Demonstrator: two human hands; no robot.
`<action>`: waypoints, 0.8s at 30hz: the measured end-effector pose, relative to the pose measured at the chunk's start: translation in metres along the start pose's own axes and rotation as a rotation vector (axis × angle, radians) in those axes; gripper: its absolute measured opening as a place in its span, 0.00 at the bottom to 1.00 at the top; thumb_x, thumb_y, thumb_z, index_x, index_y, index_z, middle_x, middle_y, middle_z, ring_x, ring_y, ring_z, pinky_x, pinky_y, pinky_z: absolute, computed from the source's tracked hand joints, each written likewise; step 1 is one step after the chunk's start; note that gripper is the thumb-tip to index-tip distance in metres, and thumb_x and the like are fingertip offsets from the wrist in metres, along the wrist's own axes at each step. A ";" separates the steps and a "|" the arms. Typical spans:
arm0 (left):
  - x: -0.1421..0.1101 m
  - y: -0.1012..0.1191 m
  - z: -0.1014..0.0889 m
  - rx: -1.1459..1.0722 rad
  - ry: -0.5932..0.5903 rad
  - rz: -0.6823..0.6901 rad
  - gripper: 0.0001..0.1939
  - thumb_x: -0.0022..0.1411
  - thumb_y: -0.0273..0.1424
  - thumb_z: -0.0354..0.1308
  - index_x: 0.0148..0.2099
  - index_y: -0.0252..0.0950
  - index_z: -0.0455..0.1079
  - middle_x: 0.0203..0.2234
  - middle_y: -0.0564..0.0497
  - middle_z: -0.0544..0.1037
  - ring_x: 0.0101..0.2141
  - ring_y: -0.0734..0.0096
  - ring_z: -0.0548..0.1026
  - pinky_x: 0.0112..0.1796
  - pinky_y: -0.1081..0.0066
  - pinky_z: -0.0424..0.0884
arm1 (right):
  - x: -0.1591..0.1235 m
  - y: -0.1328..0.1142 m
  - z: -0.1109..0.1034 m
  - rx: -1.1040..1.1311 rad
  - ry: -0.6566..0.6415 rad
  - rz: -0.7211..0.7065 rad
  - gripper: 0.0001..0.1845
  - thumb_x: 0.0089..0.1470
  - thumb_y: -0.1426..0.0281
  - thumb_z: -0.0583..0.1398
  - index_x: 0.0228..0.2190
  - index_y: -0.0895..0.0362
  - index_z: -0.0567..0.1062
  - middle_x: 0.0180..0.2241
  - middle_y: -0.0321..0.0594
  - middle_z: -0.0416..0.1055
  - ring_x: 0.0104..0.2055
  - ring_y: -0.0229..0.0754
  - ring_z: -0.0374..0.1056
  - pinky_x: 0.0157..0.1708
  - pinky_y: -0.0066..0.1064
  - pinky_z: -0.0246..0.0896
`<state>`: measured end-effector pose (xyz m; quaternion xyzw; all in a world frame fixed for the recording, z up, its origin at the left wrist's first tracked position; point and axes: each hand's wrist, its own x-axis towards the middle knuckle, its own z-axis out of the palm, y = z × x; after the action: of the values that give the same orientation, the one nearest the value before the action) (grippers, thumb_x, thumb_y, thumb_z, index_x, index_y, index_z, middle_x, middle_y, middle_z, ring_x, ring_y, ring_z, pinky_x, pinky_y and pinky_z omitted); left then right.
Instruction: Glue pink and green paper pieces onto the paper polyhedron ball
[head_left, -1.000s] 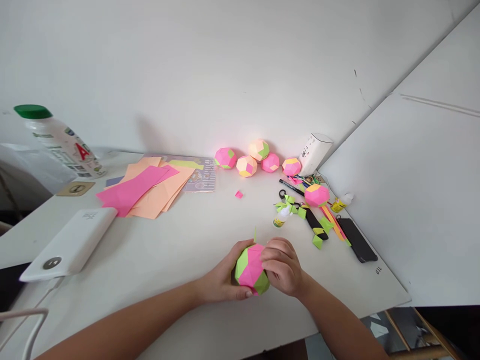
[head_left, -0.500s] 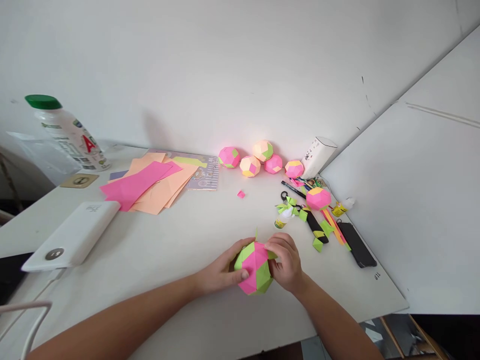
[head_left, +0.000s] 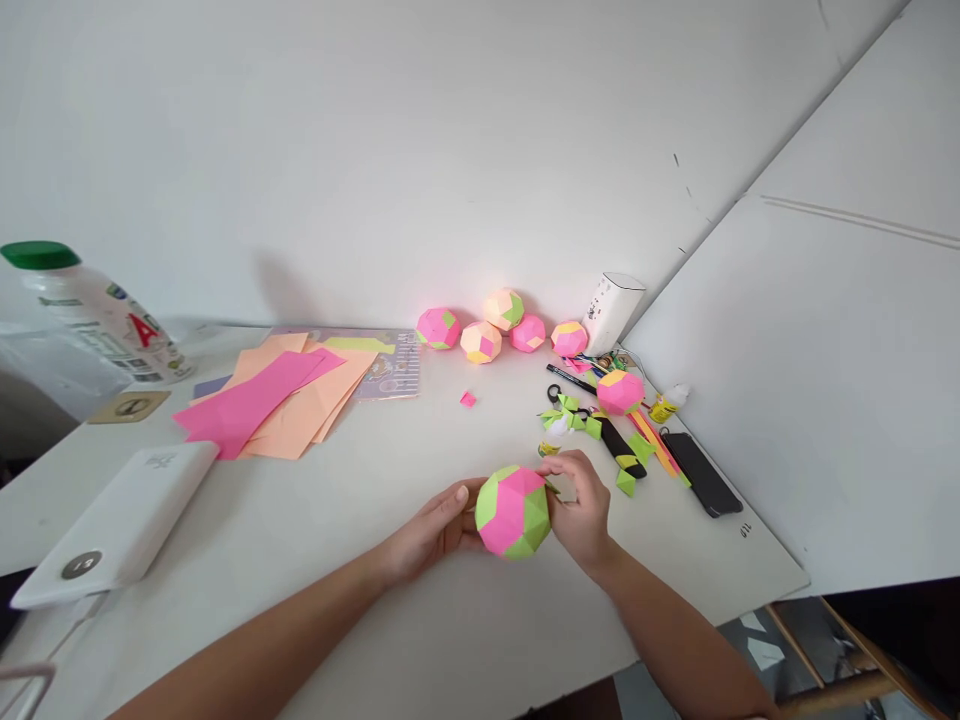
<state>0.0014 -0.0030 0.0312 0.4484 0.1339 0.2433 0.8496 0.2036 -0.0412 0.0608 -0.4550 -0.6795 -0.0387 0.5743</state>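
White wall (head_left: 337, 150) behind, white table (head_left: 375, 620) below, papers (head_left: 285, 395) far left! Near the table's middle, a pink-and-green paper ball (head_left: 514, 512): left hand (head_left: 435, 530) cupping its left side, fingers partly open; right hand (head_left: 581, 505) pinching at its right edge.

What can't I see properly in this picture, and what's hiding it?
All in the head view:
- Far side of the paper ball: hidden by its front.
- Some fingertips of the left hand: behind the ball.
- Scissors blades: lost among green scraps.
- Small print on the yellow-labelled bottle: too small.
- Plastic bag: cut off by the left edge.
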 end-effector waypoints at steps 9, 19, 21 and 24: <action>-0.005 -0.009 0.004 -0.112 -0.072 -0.090 0.31 0.65 0.53 0.46 0.63 0.41 0.58 0.55 0.39 0.69 0.49 0.53 0.72 0.45 0.57 0.69 | -0.015 0.003 0.008 -0.059 -0.116 -0.414 0.25 0.53 0.83 0.56 0.51 0.53 0.65 0.32 0.41 0.73 0.35 0.44 0.69 0.33 0.38 0.70; -0.005 -0.008 -0.007 -0.134 0.106 0.057 0.30 0.59 0.39 0.62 0.62 0.46 0.60 0.60 0.44 0.64 0.58 0.46 0.63 0.51 0.51 0.65 | -0.022 0.007 0.016 0.104 -0.228 0.018 0.36 0.48 0.77 0.60 0.57 0.56 0.56 0.49 0.53 0.63 0.52 0.52 0.64 0.45 0.45 0.70; -0.003 -0.007 -0.007 -0.158 0.131 0.086 0.29 0.61 0.39 0.59 0.63 0.45 0.59 0.60 0.43 0.65 0.58 0.46 0.63 0.52 0.51 0.64 | -0.025 0.008 0.017 0.153 -0.267 0.126 0.35 0.47 0.77 0.60 0.56 0.55 0.57 0.49 0.52 0.63 0.50 0.50 0.65 0.43 0.44 0.70; 0.000 -0.005 -0.006 -0.220 0.177 0.126 0.28 0.65 0.41 0.53 0.64 0.42 0.57 0.58 0.43 0.68 0.58 0.48 0.63 0.54 0.52 0.62 | -0.027 0.008 0.017 0.233 -0.339 0.337 0.31 0.50 0.73 0.61 0.55 0.55 0.58 0.50 0.51 0.64 0.49 0.49 0.66 0.42 0.43 0.70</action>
<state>0.0005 -0.0007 0.0240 0.3371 0.1525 0.3480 0.8614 0.1942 -0.0424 0.0288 -0.4924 -0.6806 0.2126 0.4991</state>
